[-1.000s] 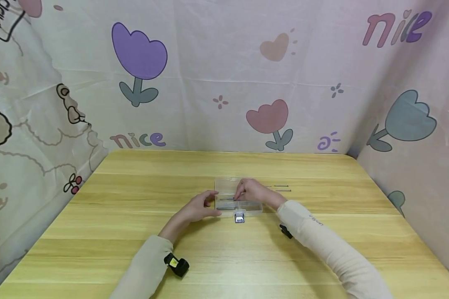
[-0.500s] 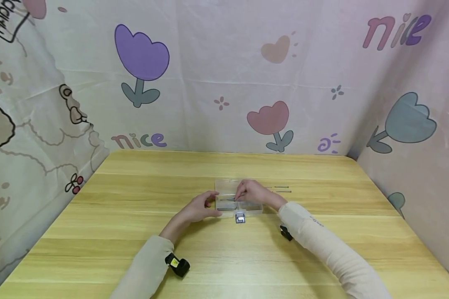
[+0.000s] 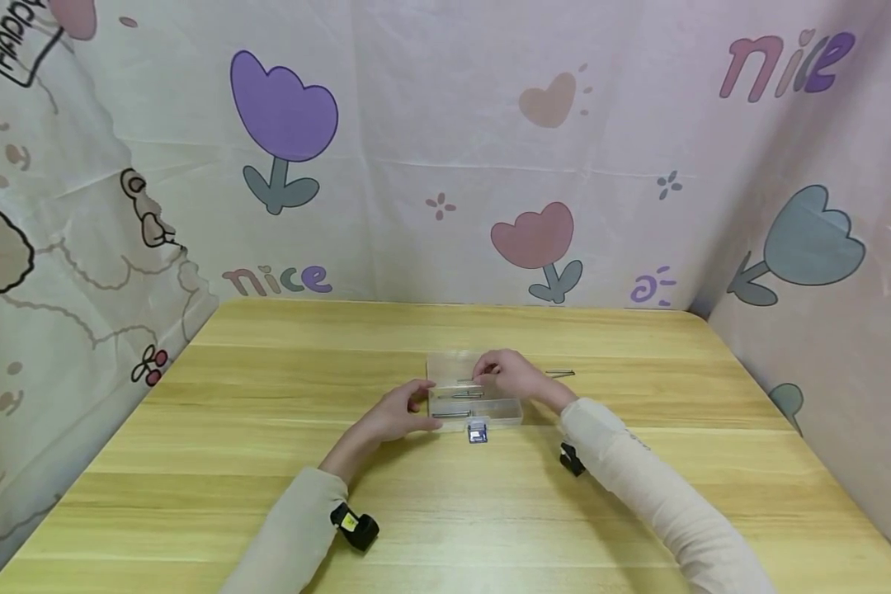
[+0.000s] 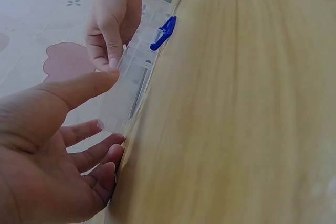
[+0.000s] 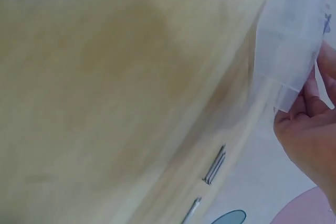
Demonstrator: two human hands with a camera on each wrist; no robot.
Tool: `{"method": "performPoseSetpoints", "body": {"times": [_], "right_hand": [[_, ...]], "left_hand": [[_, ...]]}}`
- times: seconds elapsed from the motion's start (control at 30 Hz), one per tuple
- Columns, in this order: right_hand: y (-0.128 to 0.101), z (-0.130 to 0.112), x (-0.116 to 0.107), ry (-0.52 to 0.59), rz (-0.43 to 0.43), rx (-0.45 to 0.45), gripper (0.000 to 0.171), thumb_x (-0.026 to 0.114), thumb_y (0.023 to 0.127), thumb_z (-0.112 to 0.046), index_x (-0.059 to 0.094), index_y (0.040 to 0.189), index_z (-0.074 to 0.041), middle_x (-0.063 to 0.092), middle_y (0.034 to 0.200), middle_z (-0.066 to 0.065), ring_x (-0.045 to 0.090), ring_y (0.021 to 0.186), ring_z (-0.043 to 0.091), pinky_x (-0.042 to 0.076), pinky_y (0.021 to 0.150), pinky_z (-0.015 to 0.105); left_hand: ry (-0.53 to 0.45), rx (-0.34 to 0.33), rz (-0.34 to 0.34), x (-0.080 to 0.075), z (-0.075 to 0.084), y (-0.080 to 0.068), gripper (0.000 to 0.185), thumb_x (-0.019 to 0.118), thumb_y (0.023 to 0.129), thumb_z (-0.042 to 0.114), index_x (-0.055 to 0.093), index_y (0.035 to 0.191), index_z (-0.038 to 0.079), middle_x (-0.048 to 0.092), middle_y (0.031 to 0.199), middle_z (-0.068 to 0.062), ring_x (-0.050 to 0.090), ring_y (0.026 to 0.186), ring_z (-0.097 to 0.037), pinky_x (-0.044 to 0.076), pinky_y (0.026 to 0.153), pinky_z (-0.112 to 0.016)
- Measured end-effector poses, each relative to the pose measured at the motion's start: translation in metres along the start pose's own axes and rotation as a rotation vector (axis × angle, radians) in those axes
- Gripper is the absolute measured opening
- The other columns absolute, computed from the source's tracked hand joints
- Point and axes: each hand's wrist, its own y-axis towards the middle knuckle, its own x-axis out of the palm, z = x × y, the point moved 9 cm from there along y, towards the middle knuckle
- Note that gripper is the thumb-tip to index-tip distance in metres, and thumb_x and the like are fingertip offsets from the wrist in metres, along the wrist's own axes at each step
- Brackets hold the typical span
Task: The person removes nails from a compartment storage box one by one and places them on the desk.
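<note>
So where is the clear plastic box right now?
In the head view the clear plastic box sits mid-table, between the left hand and the right hand.

The bench (image 3: 267, 429) is pale wood-grain laminate, smooth with a soft sheen. On it sits a clear plastic box (image 3: 490, 410), glossy and see-through, with a blue plastic latch (image 4: 164, 32) that looks shiny. Inside lie thin metal rods (image 3: 453, 414), bright and polished; more of the same metal pins (image 3: 560, 373) lie at 3 o'clock from the box. The backdrop (image 3: 416, 148) is thin printed cloth, matt and creased. The sleeves (image 3: 638, 478) are soft, matt knit fabric.
</note>
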Motion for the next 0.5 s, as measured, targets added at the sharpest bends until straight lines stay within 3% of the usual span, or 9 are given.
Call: {"method": "performPoseSetpoints", "body": {"times": [0.27,0.5], "right_hand": [[-0.006,0.002,-0.035,-0.035,0.112,0.003,0.016,0.057,0.095,0.000,0.067,0.107,0.005,0.065,0.097,0.012,0.058,0.089,0.022,0.049,0.079,0.036],[-0.021,0.013,-0.072,-0.092,0.181,0.034,0.017,0.057,0.096,-0.004,0.069,0.105,0.005,0.067,0.098,0.014,0.059,0.089,0.025,0.047,0.081,0.042]], "left_hand": [[-0.003,-0.008,-0.010,0.001,-0.001,-0.001,0.069,0.079,0.081,0.018,0.048,0.141,0.008,0.052,0.136,-0.013,0.048,0.110,-0.028,0.041,0.091,-0.045],[-0.012,-0.010,-0.013,0.000,-0.001,0.000,0.069,0.079,0.081,0.018,0.047,0.141,0.008,0.051,0.137,-0.012,0.047,0.110,-0.028,0.041,0.090,-0.044]]}}
